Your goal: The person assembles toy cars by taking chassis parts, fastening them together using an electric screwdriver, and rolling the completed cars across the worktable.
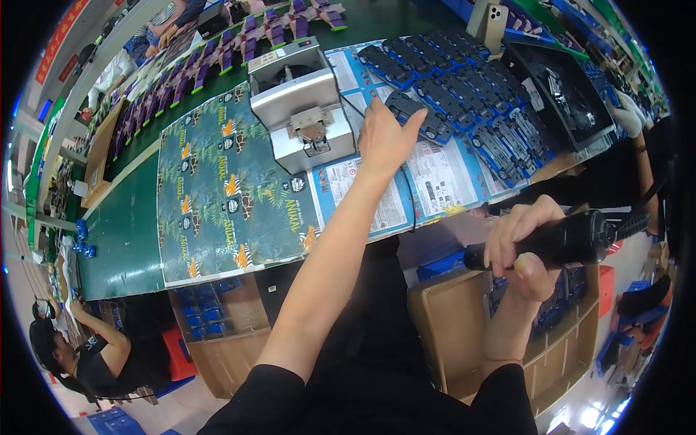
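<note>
Nearest the head camera, the right hand (528, 243) is clasping a black handheld tool (569, 241) in curled fingers. The left hand (390, 138) is lying at a black-and-blue piece (435, 127) beside rows of similar pieces (471, 93), thumb and fingers parted; whether they are gripping, the view is not showing. Seemingly, a piece is being picked out; the next move is probably requiring a secure edge hold.

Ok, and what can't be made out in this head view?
In the head view:
- Dark car part: partly covered by the left hand.
- Black tool: grip section hidden by the right hand.
- Small parts in the black bin: too small to identify.
- Carton: some contents hidden behind the right forearm.
</note>
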A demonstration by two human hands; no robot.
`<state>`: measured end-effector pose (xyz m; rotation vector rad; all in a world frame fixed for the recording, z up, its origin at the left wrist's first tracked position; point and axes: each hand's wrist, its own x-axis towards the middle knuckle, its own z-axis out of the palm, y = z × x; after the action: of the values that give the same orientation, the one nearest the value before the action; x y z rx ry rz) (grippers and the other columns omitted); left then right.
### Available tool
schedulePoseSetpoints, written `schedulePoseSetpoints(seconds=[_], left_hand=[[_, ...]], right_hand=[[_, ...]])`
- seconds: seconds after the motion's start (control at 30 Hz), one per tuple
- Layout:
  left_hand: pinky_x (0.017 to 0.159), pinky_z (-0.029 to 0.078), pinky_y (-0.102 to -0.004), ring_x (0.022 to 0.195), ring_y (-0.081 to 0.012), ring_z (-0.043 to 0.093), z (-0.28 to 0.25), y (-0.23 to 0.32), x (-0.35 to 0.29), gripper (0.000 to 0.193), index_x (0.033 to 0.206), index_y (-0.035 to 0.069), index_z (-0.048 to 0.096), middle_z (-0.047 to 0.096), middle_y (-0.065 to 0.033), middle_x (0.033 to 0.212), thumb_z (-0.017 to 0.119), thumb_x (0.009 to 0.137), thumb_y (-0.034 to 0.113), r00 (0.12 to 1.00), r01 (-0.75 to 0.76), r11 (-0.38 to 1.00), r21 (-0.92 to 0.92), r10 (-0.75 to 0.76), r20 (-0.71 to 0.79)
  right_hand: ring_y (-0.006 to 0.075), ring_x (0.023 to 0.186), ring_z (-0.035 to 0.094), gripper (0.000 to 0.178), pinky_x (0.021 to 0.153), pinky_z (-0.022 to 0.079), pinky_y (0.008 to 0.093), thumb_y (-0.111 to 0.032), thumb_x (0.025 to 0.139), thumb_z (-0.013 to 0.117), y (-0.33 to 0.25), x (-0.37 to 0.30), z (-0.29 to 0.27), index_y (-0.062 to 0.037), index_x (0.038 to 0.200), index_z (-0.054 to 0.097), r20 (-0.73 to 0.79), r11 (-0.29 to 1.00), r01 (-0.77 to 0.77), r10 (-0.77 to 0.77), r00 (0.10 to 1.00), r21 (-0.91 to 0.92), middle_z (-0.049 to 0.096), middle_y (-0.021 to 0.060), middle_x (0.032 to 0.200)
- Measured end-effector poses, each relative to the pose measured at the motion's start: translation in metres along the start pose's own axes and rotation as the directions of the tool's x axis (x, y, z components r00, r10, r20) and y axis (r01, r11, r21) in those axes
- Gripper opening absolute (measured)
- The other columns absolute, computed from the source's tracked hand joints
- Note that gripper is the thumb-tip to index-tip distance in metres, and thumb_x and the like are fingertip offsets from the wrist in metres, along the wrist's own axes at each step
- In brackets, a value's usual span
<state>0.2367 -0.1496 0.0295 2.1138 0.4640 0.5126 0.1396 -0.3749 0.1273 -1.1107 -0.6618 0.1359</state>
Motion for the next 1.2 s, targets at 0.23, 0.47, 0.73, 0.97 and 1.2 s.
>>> schedulePoseSetpoints(seconds=[0.23, 0.47, 0.73, 0.97, 1.2], left_hand=[[0.078, 0.055, -0.0413, 0.086, -0.0326, 0.069, -0.008, 0.018, -0.025, 0.056, 0.104, -0.002, 0.051, 0.067, -0.0212, 0.097, 0.085, 0.07, 0.026, 1.0, 0.024, 0.994, -0.104, -0.023, 0.007], [0.081, 0.053, -0.0306, 0.09, -0.0164, 0.066, -0.11, -0.024, -0.116, 0.035, 0.11, 0.003, 0.058, 0.067, -0.0069, 0.099, 0.076, 0.08, 0.005, 0.987, 0.158, 0.386, -0.909, -0.049, 0.15], [0.074, 0.061, -0.0375, 0.085, -0.0216, 0.07, -0.182, -0.08, -0.185, 0.03, 0.117, 0.003, 0.055, 0.068, -0.0119, 0.103, 0.066, 0.095, 0.021, 0.933, 0.254, 0.221, -0.942, -0.311, 0.179], [0.075, 0.05, -0.0223, 0.084, -0.0049, 0.061, -0.215, -0.076, -0.195, 0.027, 0.111, 0.0, 0.066, 0.069, -0.0029, 0.093, 0.074, 0.086, 0.008, 0.961, -0.03, 0.623, -0.782, -0.198, -0.195], [0.074, 0.054, -0.0332, 0.085, -0.0284, 0.07, -0.224, -0.056, -0.183, 0.037, 0.113, -0.002, 0.064, 0.069, -0.0175, 0.099, 0.074, 0.078, 0.006, 0.881, -0.312, 0.835, -0.454, 0.076, -0.466]], right_hand=[[0.0136, 0.046, 0.05, 0.037, 0.046, 0.045, 0.025, -0.022, 0.082, 0.076, 0.008, -0.002, 0.001, -0.0023, 0.094, 0.047, 0.037, 0.999, 0.012, -0.011, 0.999, -0.039, 0.051, 0.0064, 0.064], [0.0131, 0.046, 0.046, 0.023, 0.047, 0.044, 0.0269, -0.018, 0.091, 0.063, 0.013, -0.001, 0.016, -0.0035, 0.095, 0.045, 0.061, 0.997, 0.077, -0.077, 0.995, 0.005, 0.047, 0.0052, 0.066], [0.0155, 0.049, 0.047, 0.009, 0.051, 0.045, 0.0313, -0.006, 0.09, 0.053, 0.05, 0.029, 0.124, -0.0051, 0.094, 0.045, 0.117, 0.972, 0.033, -0.061, 0.991, 0.234, 0.046, 0.0061, 0.067], [0.004, 0.062, 0.055, 0.047, 0.053, 0.042, 0.019, 0.002, 0.069, 0.085, 0.105, 0.024, 0.21, -0.0003, 0.109, 0.06, 0.171, 0.936, 0.0, 0.064, 0.983, -0.353, 0.065, 0.0057, 0.092], [0.007, 0.085, 0.06, 0.069, 0.065, 0.047, 0.0189, 0.0, 0.067, 0.088, 0.093, 0.019, 0.227, 0.0054, 0.126, 0.053, 0.254, 0.94, 0.072, 0.016, 0.967, -0.333, 0.061, 0.0135, 0.121]])
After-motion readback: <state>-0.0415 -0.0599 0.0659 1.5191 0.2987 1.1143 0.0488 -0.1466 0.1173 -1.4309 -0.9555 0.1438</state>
